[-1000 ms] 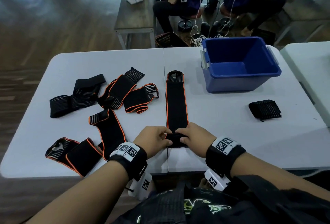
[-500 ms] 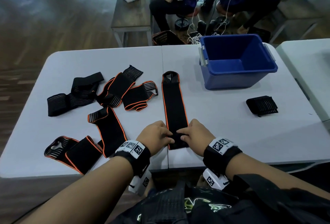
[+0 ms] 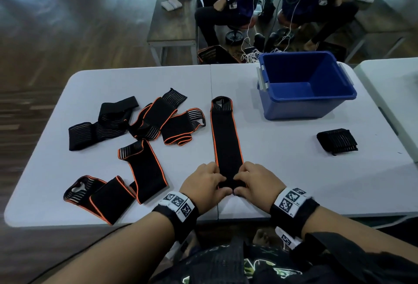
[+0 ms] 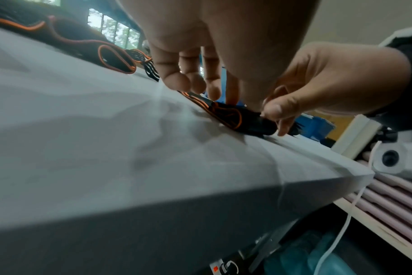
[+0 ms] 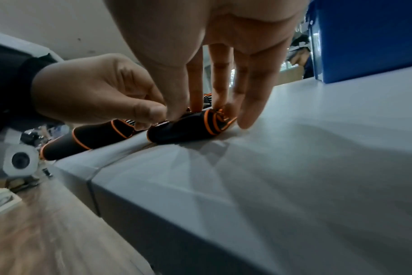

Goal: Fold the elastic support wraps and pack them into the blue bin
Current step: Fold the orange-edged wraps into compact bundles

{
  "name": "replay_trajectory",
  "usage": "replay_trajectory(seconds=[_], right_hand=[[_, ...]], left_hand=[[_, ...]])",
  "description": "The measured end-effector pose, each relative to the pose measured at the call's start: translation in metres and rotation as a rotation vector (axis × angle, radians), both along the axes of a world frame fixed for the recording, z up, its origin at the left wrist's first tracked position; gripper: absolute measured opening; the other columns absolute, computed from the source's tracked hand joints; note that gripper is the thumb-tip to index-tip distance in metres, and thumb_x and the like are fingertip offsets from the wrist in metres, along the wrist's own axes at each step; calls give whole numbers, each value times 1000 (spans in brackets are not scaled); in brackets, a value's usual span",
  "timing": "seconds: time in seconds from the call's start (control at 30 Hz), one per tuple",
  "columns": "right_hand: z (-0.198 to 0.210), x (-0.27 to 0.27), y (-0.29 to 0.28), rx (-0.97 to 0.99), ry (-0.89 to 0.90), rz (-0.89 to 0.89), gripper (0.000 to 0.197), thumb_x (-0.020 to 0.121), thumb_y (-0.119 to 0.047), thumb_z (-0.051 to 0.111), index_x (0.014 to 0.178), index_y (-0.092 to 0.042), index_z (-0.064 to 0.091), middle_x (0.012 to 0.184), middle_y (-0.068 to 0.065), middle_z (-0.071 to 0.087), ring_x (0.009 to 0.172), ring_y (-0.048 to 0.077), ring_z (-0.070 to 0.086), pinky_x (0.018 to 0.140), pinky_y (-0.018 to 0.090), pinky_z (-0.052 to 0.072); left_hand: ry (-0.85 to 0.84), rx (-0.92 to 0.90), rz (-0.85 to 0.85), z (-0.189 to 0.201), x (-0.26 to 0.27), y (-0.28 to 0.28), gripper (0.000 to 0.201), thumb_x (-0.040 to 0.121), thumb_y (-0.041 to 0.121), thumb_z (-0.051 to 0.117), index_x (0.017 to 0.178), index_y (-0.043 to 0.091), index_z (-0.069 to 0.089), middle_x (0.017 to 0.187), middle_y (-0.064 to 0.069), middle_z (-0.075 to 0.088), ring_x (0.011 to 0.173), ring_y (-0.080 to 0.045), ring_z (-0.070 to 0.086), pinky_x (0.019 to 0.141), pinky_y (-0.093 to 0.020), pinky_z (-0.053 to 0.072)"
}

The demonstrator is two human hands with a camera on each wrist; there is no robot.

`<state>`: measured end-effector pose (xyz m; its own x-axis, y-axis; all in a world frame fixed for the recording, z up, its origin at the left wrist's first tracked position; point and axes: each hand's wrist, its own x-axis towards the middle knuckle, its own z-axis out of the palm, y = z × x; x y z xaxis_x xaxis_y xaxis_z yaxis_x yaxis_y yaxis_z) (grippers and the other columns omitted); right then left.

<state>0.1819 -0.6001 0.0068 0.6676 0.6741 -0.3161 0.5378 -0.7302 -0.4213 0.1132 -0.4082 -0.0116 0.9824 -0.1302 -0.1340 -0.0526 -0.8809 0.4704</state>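
A long black wrap with orange edging (image 3: 226,139) lies flat down the middle of the white table (image 3: 282,170). Its near end is turned into a small roll (image 4: 242,119) (image 5: 188,128). My left hand (image 3: 204,184) and right hand (image 3: 257,182) both pinch that roll, thumbs on the near side and fingers on top. The blue bin (image 3: 305,107) stands at the far right and looks empty. A finished black roll (image 3: 337,141) lies to the right, in front of the bin.
Several loose wraps (image 3: 147,123) lie tangled on the left half of the table, one (image 3: 99,195) near the front edge. A second white table (image 3: 395,84) stands at the right. People sit at benches beyond the far edge.
Both hands stay on the near end of the long wrap. Their fingers have shifted over the roll. The loose wraps, bin and finished roll have not moved.
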Motion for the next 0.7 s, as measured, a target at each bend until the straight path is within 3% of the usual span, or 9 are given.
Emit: replay_trajectory(seconds=[0.07,0.13,0.3,0.43,0.57,0.6,0.7], right_hand=[[-1,0,-4,-40,-38,42,43,90,-36,66,132,-25,60,128,-6,52,112,18,48,95,33,46],[-3,-2,-6,-41,-57,49,44,89,-25,66,132,-27,56,129,-7,51,111,19,49,92,35,48],[-1,-4,-3,35,14,-63,39,92,-21,60,129,-30,55,123,-8,53,101,19,59,86,29,48],[5,3,-2,99,105,-170,37,98,-29,55,135,-31,57,120,-6,61,109,16,58,95,27,44],[6,13,5,144,181,-350,33,97,-30,58,130,-27,62,114,-1,68,106,18,61,98,31,46],[4,15,7,160,200,-403,33,96,-31,60,129,-27,64,111,-1,70,103,18,63,98,31,47],[-2,21,10,181,238,-497,27,92,-32,65,118,-26,68,94,-2,71,90,18,68,91,35,54]], left_hand=[[52,4,-3,-1,-1,1,61,80,63,69,125,23,67,112,7,51,104,-13,47,91,-26,44],[69,14,7,-1,-2,1,65,78,61,73,130,24,63,116,9,49,106,-11,45,94,-27,45],[18,-16,36,-1,-1,-1,44,84,48,68,122,25,66,111,10,52,101,-12,47,89,-25,45],[22,-61,73,-1,4,1,32,90,43,59,111,23,72,98,7,58,90,-13,51,83,-34,50],[93,-198,287,5,13,3,42,94,39,63,134,25,61,100,5,69,95,-15,62,86,-26,47],[116,-258,374,5,15,4,44,92,38,67,134,27,59,95,8,70,92,-12,63,84,-25,47],[166,-377,537,3,18,5,30,86,33,75,112,27,61,80,8,69,83,-9,65,79,-28,53]])
